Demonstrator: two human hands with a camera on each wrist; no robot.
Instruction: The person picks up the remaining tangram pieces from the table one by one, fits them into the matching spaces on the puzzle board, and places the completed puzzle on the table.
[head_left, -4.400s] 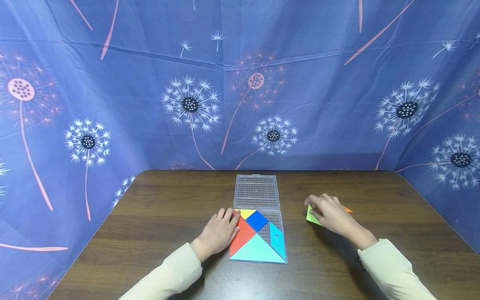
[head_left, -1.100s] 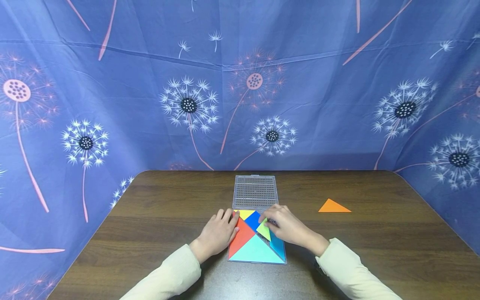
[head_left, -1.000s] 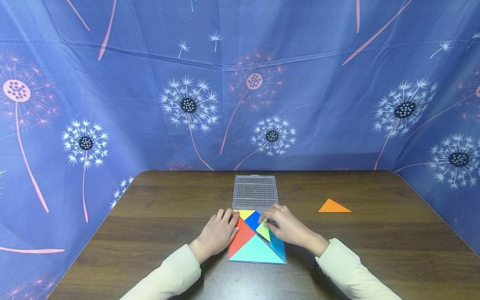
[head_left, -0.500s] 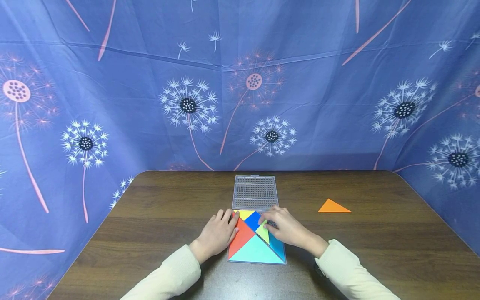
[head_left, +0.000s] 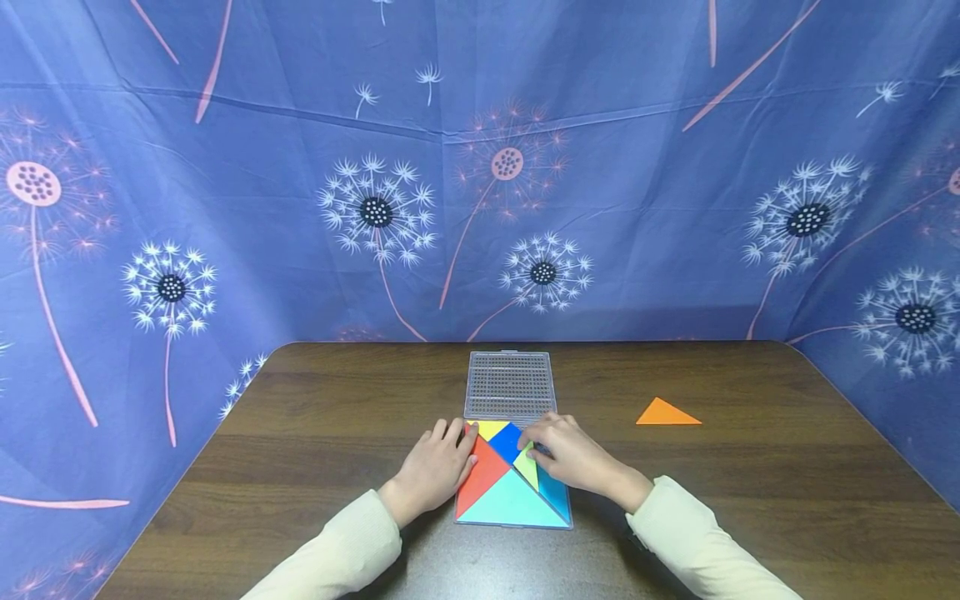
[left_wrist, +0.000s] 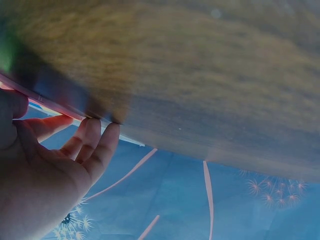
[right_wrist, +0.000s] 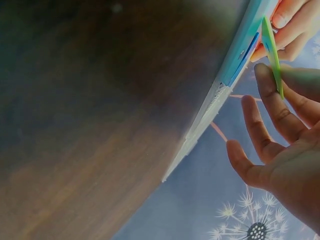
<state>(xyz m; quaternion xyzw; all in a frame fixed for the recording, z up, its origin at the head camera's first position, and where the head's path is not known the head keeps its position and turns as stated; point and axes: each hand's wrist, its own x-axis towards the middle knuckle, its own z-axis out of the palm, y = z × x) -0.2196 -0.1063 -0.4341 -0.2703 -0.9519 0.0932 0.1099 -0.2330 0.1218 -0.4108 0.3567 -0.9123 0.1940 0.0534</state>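
Note:
An open clear plastic case (head_left: 517,524) holds several tangram pieces in its near half. My right hand (head_left: 573,454) pinches a lime-green triangle (head_left: 527,471) between thumb and fingers, over the gap between the blue square (head_left: 506,442), the pale turquoise triangle (head_left: 512,502) and the darker cyan parallelogram (head_left: 553,496). In the right wrist view the green triangle (right_wrist: 272,55) stands tilted, its lower tip at the pieces. Along the case's left side rests my left hand (head_left: 433,467), fingertips at the yellow triangle (head_left: 489,428) and thumb by the red triangle (head_left: 483,477).
An orange triangle (head_left: 667,413) lies on the wooden table (head_left: 337,400) to the right. The case's gridded far half (head_left: 511,383) lies flat behind the pieces. A blue dandelion-print cloth (head_left: 480,208) hangs at the table's back edge.
From the right side of the table, my right hand has brought the green triangle over the case, uncovering the orange one. Lately the green triangle has shifted slightly toward the near side. The left hand stays put.

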